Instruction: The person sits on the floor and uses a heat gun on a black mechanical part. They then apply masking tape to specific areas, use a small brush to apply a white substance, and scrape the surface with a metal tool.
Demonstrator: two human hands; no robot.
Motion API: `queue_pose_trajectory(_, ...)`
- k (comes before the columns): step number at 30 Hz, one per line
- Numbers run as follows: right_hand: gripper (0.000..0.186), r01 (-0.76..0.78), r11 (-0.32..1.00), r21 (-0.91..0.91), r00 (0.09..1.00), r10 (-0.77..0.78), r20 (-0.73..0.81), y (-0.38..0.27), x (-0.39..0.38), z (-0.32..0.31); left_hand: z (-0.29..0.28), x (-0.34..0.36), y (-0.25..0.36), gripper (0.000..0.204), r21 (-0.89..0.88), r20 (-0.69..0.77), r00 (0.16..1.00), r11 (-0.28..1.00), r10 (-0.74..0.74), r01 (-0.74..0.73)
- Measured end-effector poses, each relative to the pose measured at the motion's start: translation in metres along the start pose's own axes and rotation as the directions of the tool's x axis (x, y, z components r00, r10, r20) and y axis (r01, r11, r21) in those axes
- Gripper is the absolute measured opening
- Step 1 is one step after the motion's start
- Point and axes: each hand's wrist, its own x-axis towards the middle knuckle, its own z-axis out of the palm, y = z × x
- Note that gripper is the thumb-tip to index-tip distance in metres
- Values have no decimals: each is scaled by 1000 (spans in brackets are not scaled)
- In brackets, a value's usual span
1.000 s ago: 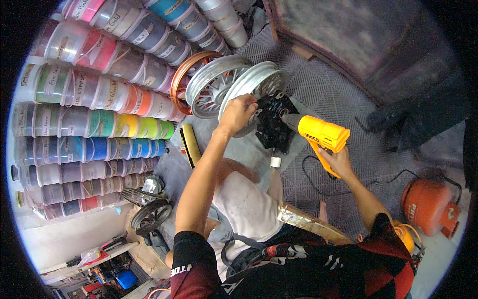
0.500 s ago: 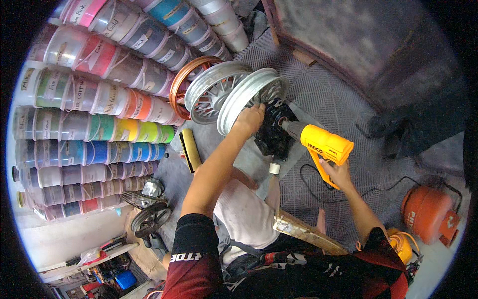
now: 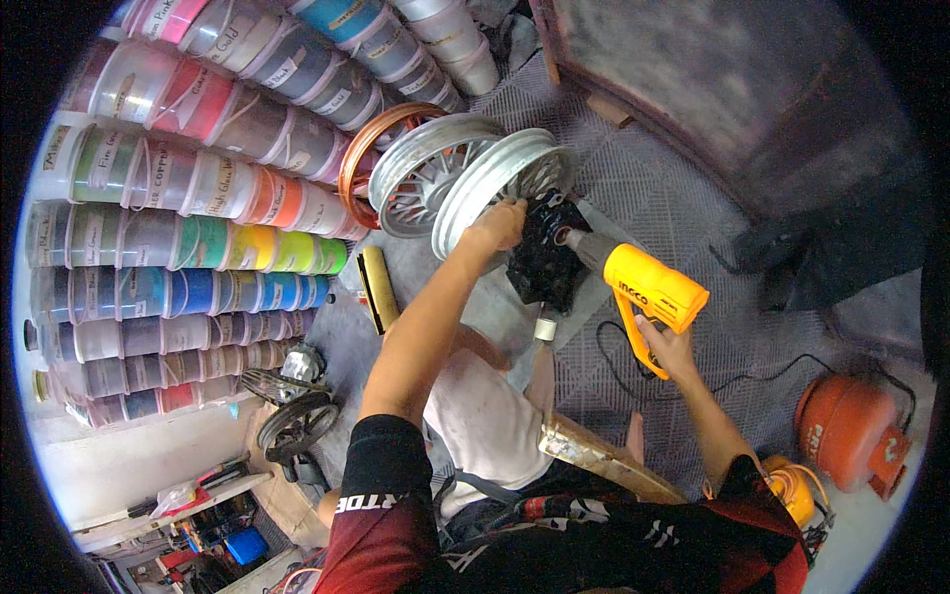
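Observation:
My right hand point(image 3: 669, 348) is wrapped round the handle of a yellow heat gun point(image 3: 655, 287). Its grey nozzle point(image 3: 586, 247) points left, close against a glossy black part of irregular shape point(image 3: 542, 265), perhaps a casting. My left hand point(image 3: 501, 226) is closed at the upper left edge of that black part and appears to grip it; the fingertips are partly hidden. Just beyond the left hand stands a silver spoked wheel rim point(image 3: 473, 203), with a second silver rim point(image 3: 394, 183) and an orange one point(image 3: 348, 183) behind it.
Stacked tubs of coloured powder point(image 3: 213, 247) line the left side. An orange gas cylinder point(image 3: 843, 421) stands at the right, near a black cord point(image 3: 752, 381). A gold-coloured bar point(image 3: 376, 282) and a dark wheel point(image 3: 297, 424) lie left of my arm. A wooden-framed panel point(image 3: 712, 89) rises at the far right.
My right hand and the heat gun have shifted very slightly right and down. The left hand stays at the black part's edge, with its fingers slightly shifted.

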Motion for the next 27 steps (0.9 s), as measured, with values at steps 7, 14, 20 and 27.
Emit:
queue_pose_trajectory(7, 19, -158, 973, 168, 987, 162, -6, -16, -5, 5, -20, -13, 22, 47, -58, 32, 996, 995, -84, 85)
queue_pose_trajectory(14, 21, -53, 983, 177, 998, 56, -11, -14, -1, 1, -23, -18, 17, 55, -119, 13, 999, 992, -48, 49)
queue_pose_trajectory(20, 20, -141, 988, 64, 989, 139, 43, -32, -2, -6, -11, -28, 5, 52, -264, -50, 998, 964, -48, 33)
queue_pose_trajectory(27, 20, -115, 989, 87, 992, 110, 66, -26, -1, -8, -23, -23, 18, 62, -183, -10, 998, 981, -68, 65)
